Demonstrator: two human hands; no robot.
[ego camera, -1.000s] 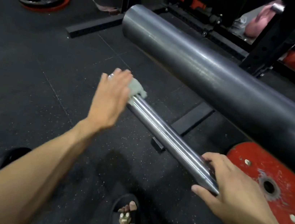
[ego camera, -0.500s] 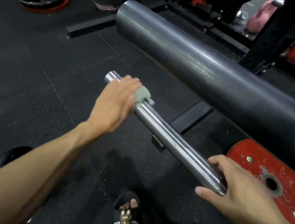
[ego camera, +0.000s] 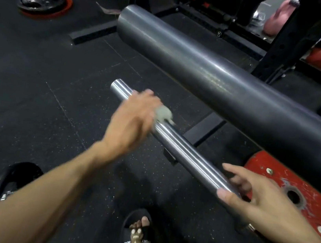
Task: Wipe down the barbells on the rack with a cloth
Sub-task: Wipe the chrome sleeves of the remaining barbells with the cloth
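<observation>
Feet: black sandals (ego camera: 135, 239) on dark rubber flooring (ego camera: 34, 103), at the bottom edge of the view; a small brown bear charm sits on the left strap.
Right hand: the right hand (ego camera: 263, 203) reaches in from the lower right; its thumb lies under the near end of the chrome sleeve and its fingers are loosely spread above it, not clamped round the metal.
Barbell: the chrome barbell sleeve (ego camera: 184, 151) runs from lower right up to upper left, its open end pointing away from the person; a red plate (ego camera: 291, 181) lies just behind its near end.
Left hand: the left hand (ego camera: 132, 121), slightly blurred, is curled over the far part of the sleeve, pressing a cloth against it.
Cloth: the pale grey cloth (ego camera: 163, 113) is bunched under the fingers, touching the sleeve; only a small wad shows.
Behind: a thick dark grey roller (ego camera: 213, 75) lies parallel, beyond the sleeve; a black rack frame (ego camera: 279, 45) stands behind it.
Far left: stacked weight plates (ego camera: 42, 3) rest flat on the floor.
</observation>
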